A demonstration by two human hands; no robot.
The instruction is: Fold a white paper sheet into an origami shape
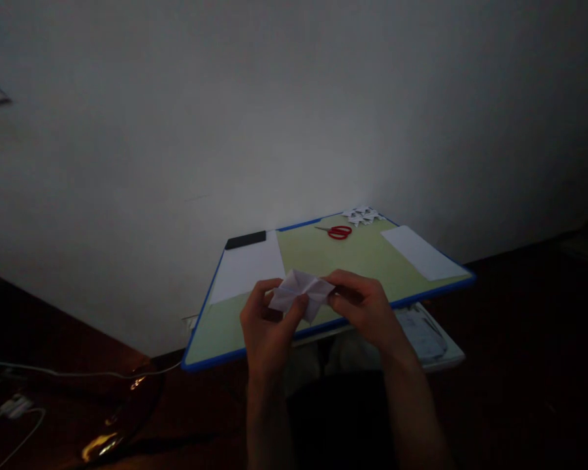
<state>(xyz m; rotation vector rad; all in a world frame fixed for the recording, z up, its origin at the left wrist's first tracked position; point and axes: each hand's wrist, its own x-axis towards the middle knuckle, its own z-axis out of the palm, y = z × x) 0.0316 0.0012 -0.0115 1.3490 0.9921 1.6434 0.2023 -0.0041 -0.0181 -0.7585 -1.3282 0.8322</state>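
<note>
A folded white paper piece [301, 290], creased into pointed flaps, is held up over the near edge of the table. My left hand [270, 323] grips it from the left, thumb pressed on its front face near the middle. The fingers of my right hand [362, 303] pinch its right-hand point. Beyond the paper, red-handled scissors [339, 232] lie on the table's green top [318, 251]. Several small folded paper shapes [361, 216] are grouped at the far right corner.
White sheets [247, 264] lie at the left under a dark flat object [245, 240]; another white stack [421, 253] is at the right. A blue rim [434, 288] edges the table, with a shelf [443, 359] below. The wall stands behind. A white cable [93, 375] runs at lower left.
</note>
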